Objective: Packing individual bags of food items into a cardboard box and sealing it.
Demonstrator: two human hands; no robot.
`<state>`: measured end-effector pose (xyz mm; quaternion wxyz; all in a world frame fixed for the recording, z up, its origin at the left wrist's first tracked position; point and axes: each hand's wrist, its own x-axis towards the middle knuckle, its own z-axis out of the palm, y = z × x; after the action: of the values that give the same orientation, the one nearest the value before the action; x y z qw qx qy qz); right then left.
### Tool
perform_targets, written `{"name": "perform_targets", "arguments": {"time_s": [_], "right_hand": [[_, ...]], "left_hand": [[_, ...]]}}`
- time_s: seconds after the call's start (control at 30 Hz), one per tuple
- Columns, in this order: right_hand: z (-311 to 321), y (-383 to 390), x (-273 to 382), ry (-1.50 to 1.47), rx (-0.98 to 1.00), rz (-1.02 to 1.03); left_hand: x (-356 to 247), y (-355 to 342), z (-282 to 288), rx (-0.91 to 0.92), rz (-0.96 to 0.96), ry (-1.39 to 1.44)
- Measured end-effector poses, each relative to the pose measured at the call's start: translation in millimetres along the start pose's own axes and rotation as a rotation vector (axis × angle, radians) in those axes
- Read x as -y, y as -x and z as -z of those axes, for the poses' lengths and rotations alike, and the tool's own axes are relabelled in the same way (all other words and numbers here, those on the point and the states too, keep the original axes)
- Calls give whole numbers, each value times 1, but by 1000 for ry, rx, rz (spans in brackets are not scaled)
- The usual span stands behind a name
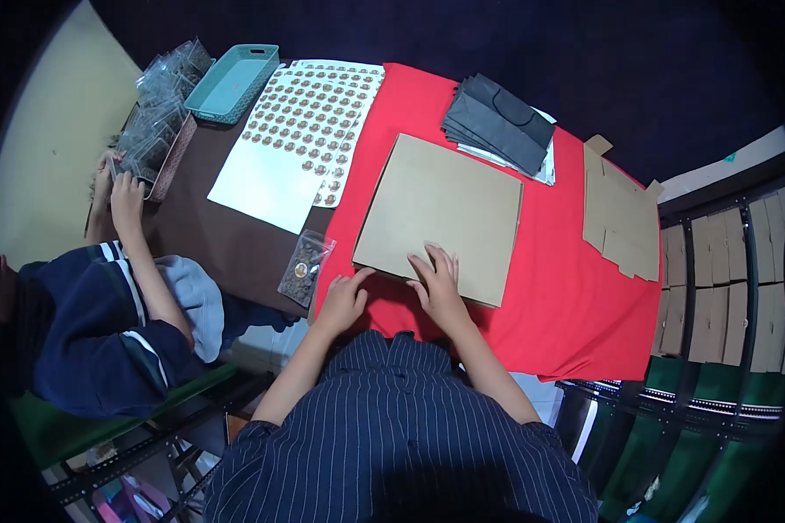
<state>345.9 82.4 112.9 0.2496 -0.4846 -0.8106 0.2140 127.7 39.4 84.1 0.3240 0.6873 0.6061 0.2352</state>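
A closed flat brown cardboard box [449, 213] lies on the red cloth in front of me. My right hand [439, 286] rests on its near edge, fingers spread over the lid and the thumb apart. At the near left corner, my left hand [344, 303] has its fingers stretched out toward the box, nothing visible in them. Whether those fingertips touch the corner or only lie beside it, I cannot tell. Just left of that hand lies a clear zip pouch [303, 270] with dark contents and a round sticker.
Sticker sheets [270, 187] lie left of the box, a teal basket [233, 83] behind them. A person [105, 322] at left handles pouches in a pink basket [173, 157]. Black paper bags [501, 122] and flattened cardboard [619, 209] sit right; boxes [715, 288] fill a rack.
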Motion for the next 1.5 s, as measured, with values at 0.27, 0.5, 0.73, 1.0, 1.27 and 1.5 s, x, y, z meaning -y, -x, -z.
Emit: {"name": "perform_targets", "arguments": {"time_s": [0.27,0.5,0.73,1.0,1.27,1.5], "right_hand": [[5,-5,2,-44,0,-30],[7,-7,5,-38,-14,-31],[-1,-7,4,29,-8,-20],[-15,-2,14,290,120,-11],[-11,-4,5,458,350,27],[11,15,-30,227,125,-82]], "left_hand": [[3,-1,-4,-32,33,149],[1,-1,-1,-51,3,169],[-10,1,5,-7,80,201],[-25,-1,18,-323,-116,83],[-56,-55,7,-195,-499,129],[-24,-86,-22,-118,-304,-370]]}}
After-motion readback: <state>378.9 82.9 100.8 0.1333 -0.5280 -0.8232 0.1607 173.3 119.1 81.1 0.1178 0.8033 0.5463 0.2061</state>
